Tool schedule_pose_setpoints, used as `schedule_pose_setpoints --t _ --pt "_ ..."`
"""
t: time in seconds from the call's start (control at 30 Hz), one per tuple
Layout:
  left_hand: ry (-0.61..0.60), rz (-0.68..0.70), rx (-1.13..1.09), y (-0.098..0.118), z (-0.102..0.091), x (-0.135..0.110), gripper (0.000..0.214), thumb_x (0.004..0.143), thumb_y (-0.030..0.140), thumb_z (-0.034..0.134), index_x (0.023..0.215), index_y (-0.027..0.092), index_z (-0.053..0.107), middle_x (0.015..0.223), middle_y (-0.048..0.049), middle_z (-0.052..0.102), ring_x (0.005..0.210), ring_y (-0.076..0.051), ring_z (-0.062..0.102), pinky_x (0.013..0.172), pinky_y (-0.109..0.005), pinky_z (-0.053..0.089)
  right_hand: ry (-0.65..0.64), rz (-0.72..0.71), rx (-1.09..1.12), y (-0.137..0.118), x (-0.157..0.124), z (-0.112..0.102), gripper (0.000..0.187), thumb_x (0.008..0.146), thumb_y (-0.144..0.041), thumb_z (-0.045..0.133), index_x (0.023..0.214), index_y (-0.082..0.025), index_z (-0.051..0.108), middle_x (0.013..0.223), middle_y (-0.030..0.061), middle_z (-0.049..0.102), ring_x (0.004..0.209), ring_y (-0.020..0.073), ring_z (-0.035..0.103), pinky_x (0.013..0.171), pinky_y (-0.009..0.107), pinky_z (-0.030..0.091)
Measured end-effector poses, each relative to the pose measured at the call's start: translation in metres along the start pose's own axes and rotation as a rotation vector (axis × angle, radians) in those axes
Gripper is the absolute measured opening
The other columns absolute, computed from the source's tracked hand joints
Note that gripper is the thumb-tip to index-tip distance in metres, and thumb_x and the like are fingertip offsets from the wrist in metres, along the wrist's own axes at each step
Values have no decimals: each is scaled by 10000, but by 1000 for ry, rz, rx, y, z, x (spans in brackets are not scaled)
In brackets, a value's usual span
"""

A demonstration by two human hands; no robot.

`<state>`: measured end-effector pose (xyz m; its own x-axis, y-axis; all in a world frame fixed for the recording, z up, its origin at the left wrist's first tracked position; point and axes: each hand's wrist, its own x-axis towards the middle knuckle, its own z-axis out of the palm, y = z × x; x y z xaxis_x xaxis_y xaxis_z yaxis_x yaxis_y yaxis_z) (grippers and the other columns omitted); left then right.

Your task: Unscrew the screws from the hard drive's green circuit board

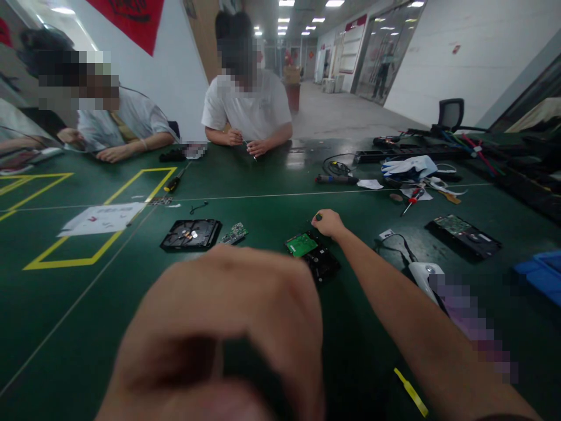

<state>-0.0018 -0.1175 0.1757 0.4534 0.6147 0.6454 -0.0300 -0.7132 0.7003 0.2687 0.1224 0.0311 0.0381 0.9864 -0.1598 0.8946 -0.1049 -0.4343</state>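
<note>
My left hand [228,304] looms large and blurred in front of the camera, its fingers curled towards the thumb. Whatever it may hold is hidden. Farther out, my right hand [329,224] is closed around a screwdriver [318,217], of which only a small round dark-and-yellow end shows. Just below and left of that hand, a hard drive [323,264] lies on the green table with its green circuit board facing up; my left hand partly covers it. A loose circuit board [235,233] and another hard drive [193,234] lie further left.
A third hard drive [464,235], a red screwdriver [412,200], gloves [409,168] and a blue tray [541,272] are on the right. A yellow-black screwdriver [174,181] and paper sheet [103,218] lie left. Two people [248,108] sit across the table.
</note>
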Motion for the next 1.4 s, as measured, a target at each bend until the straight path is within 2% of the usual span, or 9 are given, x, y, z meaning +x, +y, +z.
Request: schedule_pose_setpoints --t 0.1,0.2,0.33,0.4,0.5,0.63,1.0,1.23,1.4 --pt "59 -4 -75 -20 -6 70 194 970 377 693 1005 210 786 798 -67 701 717 -192 659 634 -331 556 6 34 40 6 -15 -11 323 1014 -389 668 1260 -180 653 1277 97 666 1088 244 678 928 451 588" --pt "86 -128 -27 -50 -10 93 200 1006 350 650 1033 180 753 861 -47 702 646 -121 621 593 -257 520 26 94 93 21 -44 -26 137 945 -301 725 998 -176 737 1063 114 765 1054 273 730 873 344 557" --pt "91 -343 94 -121 -10 76 250 1053 379 538 1079 172 677 852 -33 705 651 -118 630 608 -243 504 -46 158 224 45 -93 -33 89 926 -227 706 865 -165 690 815 106 766 741 236 764 691 324 581" --pt "23 -483 191 -158 -7 59 319 1069 416 469 1031 172 671 835 -44 718 710 -154 666 683 -282 530 -87 158 337 53 -115 -31 78 956 -221 656 897 -170 661 844 94 772 656 207 751 598 300 584" --pt "33 -614 312 -199 6 29 365 1024 502 535 1154 186 664 1072 -88 735 994 -234 694 886 -361 550 -102 172 501 58 -139 -26 48 990 -207 599 965 -175 625 948 107 779 736 199 777 608 286 620" --pt "170 -708 19 -225 27 2 521 1049 590 429 1348 175 534 1330 -141 648 1181 -236 667 1028 -383 525 -107 189 679 58 -155 -27 36 1000 -215 600 987 -182 592 984 121 772 839 205 790 723 305 661" --pt "247 -802 -195 -232 31 -2 582 1024 661 438 1310 164 537 1324 -166 626 1210 -244 665 1105 -415 502 -193 235 1028 64 -159 -27 76 947 -178 677 962 -182 603 945 119 754 847 232 793 842 374 678" --pt "277 -860 -190 -183 33 -40 559 1006 665 478 1301 199 569 1370 -146 636 1299 -269 620 1130 -431 494 -110 171 1201 61 -147 -22 53 928 -157 683 952 -174 639 1091 143 756 1062 234 762 1029 377 610" --pt "241 -884 -230 -154 36 -69 513 1019 610 509 1352 222 547 1422 -129 607 1347 -258 587 1137 -413 497 -51 217 1145 65 -146 -25 58 916 -178 681 951 -181 635 1049 138 757 993 237 772 941 379 648"
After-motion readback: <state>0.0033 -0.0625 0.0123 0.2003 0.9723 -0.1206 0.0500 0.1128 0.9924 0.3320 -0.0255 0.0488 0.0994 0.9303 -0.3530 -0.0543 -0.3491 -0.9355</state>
